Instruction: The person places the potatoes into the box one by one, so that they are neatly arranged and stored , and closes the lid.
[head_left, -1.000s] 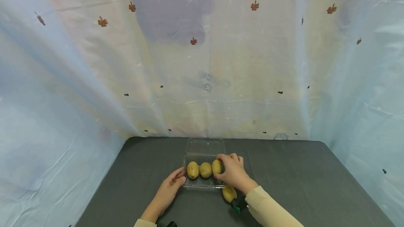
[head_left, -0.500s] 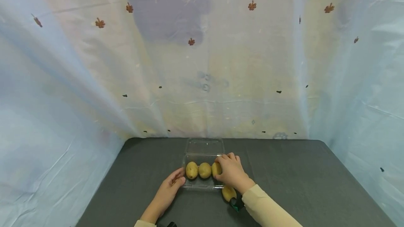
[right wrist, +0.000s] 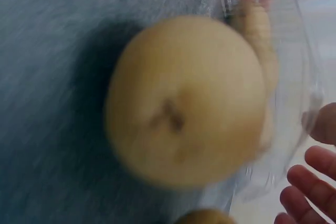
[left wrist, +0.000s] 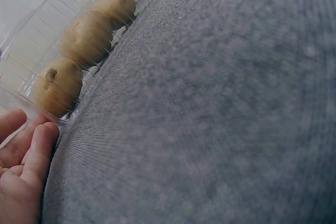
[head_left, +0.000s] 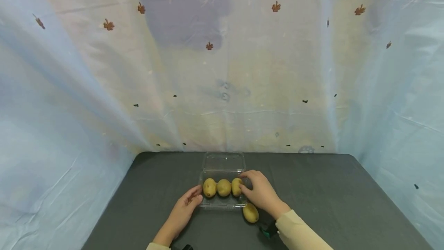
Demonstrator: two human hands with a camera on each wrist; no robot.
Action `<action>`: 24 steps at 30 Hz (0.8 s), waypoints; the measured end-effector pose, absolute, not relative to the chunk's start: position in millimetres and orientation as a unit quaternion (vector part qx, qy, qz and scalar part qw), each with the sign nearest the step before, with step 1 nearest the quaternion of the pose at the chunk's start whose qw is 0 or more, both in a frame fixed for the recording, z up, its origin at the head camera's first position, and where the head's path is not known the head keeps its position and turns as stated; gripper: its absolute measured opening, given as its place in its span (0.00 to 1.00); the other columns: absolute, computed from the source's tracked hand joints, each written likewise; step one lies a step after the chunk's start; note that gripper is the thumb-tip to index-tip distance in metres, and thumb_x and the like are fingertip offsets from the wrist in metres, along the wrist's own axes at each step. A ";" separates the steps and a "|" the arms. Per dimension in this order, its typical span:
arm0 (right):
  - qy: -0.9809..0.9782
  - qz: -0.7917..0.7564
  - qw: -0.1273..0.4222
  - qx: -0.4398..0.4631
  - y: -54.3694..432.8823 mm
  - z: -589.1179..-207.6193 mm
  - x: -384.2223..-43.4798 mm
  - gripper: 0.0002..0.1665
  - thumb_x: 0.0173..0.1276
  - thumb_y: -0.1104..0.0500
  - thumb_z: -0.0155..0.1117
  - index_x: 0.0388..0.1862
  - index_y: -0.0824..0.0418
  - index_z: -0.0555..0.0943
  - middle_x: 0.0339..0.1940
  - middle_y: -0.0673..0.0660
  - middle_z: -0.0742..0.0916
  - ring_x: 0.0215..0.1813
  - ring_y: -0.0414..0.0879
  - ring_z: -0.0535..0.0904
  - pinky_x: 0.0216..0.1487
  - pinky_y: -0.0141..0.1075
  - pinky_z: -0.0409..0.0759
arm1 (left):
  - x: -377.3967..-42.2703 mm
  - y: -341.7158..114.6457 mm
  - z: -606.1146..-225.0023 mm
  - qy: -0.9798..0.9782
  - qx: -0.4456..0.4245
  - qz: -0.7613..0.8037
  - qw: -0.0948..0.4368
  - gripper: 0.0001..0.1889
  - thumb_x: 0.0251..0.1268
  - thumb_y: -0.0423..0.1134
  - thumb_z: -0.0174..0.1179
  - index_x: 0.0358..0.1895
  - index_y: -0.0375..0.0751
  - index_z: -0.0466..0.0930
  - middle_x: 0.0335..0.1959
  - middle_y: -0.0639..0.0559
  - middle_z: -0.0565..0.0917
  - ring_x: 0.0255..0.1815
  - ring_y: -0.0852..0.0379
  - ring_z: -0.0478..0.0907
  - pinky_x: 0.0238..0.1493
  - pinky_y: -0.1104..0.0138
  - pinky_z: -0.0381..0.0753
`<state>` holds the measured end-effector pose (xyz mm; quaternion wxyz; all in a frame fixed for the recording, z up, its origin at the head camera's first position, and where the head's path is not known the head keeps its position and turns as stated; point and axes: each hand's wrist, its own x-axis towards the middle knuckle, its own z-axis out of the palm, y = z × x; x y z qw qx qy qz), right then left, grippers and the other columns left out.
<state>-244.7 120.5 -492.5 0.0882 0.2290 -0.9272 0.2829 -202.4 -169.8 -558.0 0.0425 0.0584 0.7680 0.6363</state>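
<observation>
Three yellowish potatoes lie in a row inside a clear plastic box (head_left: 222,205): a left potato (head_left: 209,188), a middle potato (head_left: 223,188) and a right potato (head_left: 236,186). My left hand (head_left: 184,209) rests with extended fingers against the box's left side, its fingertips at the corner in the left wrist view. My right hand (head_left: 261,192) is over the box's right edge, thumb and fingers spread beside the right potato and holding nothing. Another potato (head_left: 250,213) lies on the table at the box's near right corner, large in the right wrist view.
The box's lid (head_left: 223,161) stands open at the back. A further rounded yellow thing (right wrist: 206,217) shows at the bottom edge of the right wrist view. The dark grey table (head_left: 312,196) ends at a patterned curtain (head_left: 270,68), which also hangs along both sides.
My right hand has let go of the right potato, opened its fingers and drawn back slightly to the right. That potato stays in the box. My left hand has kept its place.
</observation>
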 end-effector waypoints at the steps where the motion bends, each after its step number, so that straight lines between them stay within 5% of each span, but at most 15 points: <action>1: -0.925 0.290 0.088 0.228 124.3 -492.3 -243.8 0.20 0.67 0.52 0.67 0.56 0.55 0.79 0.52 0.50 0.82 0.54 0.49 0.76 0.51 0.47 0.78 | -202.4 -169.8 -557.8 0.767 0.058 0.638 0.043 0.30 0.73 0.51 0.53 0.72 0.40 0.62 0.69 0.43 0.68 0.70 0.46 0.63 0.67 0.51 0.64; 24: -0.938 0.291 0.046 0.184 193.8 -510.2 -228.8 0.32 0.64 0.39 0.66 0.60 0.56 0.78 0.54 0.52 0.82 0.57 0.50 0.76 0.57 0.51 0.75 | -199.6 -169.2 -552.6 0.761 0.055 0.646 0.043 0.30 0.73 0.49 0.54 0.72 0.39 0.62 0.70 0.43 0.67 0.71 0.47 0.61 0.69 0.51 0.62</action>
